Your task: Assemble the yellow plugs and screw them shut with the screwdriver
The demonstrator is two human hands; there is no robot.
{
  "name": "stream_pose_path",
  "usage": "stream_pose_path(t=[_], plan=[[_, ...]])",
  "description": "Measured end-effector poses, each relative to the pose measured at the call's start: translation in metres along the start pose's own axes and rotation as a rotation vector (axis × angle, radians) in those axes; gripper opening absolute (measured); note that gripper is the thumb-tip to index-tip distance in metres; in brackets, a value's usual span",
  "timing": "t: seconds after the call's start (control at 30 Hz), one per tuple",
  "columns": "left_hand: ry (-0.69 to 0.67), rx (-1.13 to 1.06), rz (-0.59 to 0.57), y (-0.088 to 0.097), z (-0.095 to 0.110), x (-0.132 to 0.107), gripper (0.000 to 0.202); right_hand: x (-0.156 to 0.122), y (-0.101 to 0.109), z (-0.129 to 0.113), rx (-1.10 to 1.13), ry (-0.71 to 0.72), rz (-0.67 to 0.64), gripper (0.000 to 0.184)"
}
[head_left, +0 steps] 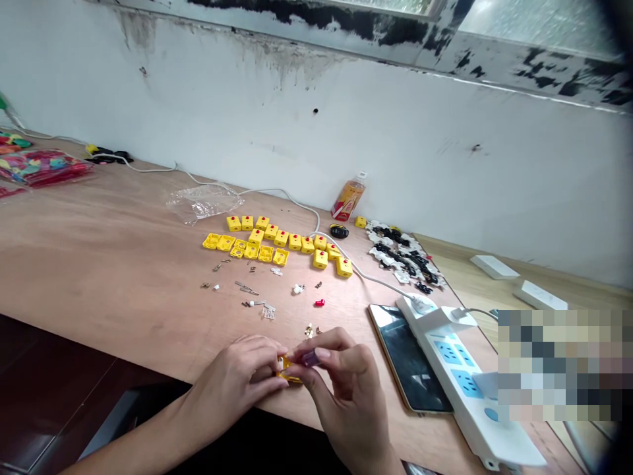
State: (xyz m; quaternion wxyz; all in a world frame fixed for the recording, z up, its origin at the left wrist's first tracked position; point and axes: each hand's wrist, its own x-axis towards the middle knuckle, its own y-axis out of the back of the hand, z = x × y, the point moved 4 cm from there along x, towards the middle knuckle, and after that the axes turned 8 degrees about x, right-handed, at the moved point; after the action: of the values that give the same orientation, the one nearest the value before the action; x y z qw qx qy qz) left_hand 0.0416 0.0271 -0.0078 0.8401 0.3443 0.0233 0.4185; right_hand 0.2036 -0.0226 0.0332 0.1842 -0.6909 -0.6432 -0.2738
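At the table's near edge, my left hand (244, 369) is closed on a yellow plastic case half (285, 375), mostly covered by fingers. Thumb and fingers of my right hand (349, 382) pinch a small dark purple piece (310, 358) just above that case; its kind is unclear. Brass-coloured bits (309, 331) lie just beyond my fingers. Farther off are a small red part (319, 303), white plastic parts (297, 289), thin metal pins (246, 288) and clear plastic pieces (268, 311). Open yellow case halves (266, 254) lie in a row, near several closed yellow boxes with red tops (295, 242).
On the right, a phone (410, 359) lies beside a white power strip (475, 396) with plugs in it. A drink bottle (349, 198) leans near the wall. White and black parts (403, 254) are piled at back right; a clear bag (205, 201) lies at back left.
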Motion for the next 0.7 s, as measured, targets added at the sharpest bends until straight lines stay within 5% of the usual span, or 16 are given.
stream_pose_path(t=[0.07, 0.2, 0.4, 0.6, 0.7], plan=[[-0.01, -0.016, -0.001, 0.0, 0.0, 0.0, 0.005, 0.001, 0.0, -0.001, -0.022, 0.034, 0.043, 0.036], [0.013, 0.019, 0.016, -0.002, -0.003, -0.001, 0.007, 0.004, -0.003, -0.001, 0.021, -0.057, -0.14, 0.031], [0.131, 0.055, -0.006, -0.002, -0.007, 0.003, 0.019, 0.006, 0.007, -0.002, -0.016, -0.091, 0.092, 0.028], [0.079, 0.109, 0.034, -0.003, -0.004, 0.002, 0.015, 0.002, -0.002, -0.003, 0.037, -0.093, -0.145, 0.029], [0.064, 0.133, 0.056, -0.003, -0.004, 0.002, 0.019, 0.001, -0.004, -0.004, 0.04, -0.039, -0.054, 0.032]])
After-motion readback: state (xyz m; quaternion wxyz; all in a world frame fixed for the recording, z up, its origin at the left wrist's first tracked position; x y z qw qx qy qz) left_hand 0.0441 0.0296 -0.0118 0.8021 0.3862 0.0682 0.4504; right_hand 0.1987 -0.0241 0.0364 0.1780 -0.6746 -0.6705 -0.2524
